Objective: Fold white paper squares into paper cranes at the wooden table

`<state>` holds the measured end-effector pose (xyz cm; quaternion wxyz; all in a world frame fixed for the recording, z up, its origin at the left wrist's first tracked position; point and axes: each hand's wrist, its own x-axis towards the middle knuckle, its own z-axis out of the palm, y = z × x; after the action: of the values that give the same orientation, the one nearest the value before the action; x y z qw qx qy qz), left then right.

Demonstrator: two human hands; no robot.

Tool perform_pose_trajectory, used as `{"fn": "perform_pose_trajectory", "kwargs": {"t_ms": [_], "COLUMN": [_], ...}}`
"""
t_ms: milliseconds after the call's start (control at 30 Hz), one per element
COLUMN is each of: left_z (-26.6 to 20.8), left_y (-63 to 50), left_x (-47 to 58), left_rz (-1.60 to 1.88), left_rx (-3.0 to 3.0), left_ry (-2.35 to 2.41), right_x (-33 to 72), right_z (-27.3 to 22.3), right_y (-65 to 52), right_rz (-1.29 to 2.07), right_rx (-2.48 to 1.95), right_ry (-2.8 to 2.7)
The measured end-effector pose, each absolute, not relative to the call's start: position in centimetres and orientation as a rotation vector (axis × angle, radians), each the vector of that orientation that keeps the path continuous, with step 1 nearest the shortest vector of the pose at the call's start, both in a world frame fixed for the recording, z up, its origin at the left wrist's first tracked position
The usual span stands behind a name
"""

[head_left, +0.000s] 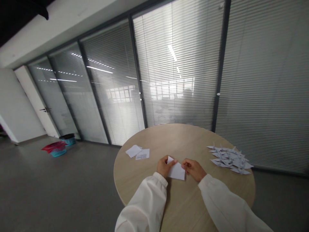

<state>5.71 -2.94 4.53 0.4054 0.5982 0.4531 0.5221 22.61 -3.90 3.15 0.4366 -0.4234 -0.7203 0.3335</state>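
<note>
A white sheet of paper, with a fold along its upper side, is between my two hands above the round table. My left hand grips its left end, the thumb lying over the top. At the upper right edge, my right hand pinches the paper with curled fingers. Off to the right lies a heap of folded paper cranes. Several loose square paper sheets rest on the left side of the table, one with print on it.
Glass partitions with blinds stand just behind the table. On the floor at the left are a blue bin with a red liner and another blue bin with a black liner, near a white door.
</note>
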Motion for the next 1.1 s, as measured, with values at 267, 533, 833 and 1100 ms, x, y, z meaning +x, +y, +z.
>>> {"fn": "perform_pose_trajectory", "kwargs": {"t_ms": [267, 533, 833, 1100], "left_z": [4.5, 4.0, 3.9, 4.5], "left_y": [-3.1, -2.6, -2.6, -3.6], "left_x": [5.7, 5.6, 5.9, 6.4], "left_rz": [1.309, 1.294, 1.283, 1.121], "left_rx": [1.489, 1.511, 1.383, 1.284], "left_ry": [1.158, 1.169, 1.064, 0.992], "right_x": [22.3, 22.6, 23.0, 23.6], "right_z": [3.4, 3.3, 2.8, 2.7], "right_y": [-4.0, -3.6, -2.9, -2.4], "right_rz": [0.923, 0.861, 0.642, 0.519], "right_rx": [-1.017, -1.048, -1.09, -1.1], "right_ry": [-1.751, -1.769, -1.763, -1.611]}}
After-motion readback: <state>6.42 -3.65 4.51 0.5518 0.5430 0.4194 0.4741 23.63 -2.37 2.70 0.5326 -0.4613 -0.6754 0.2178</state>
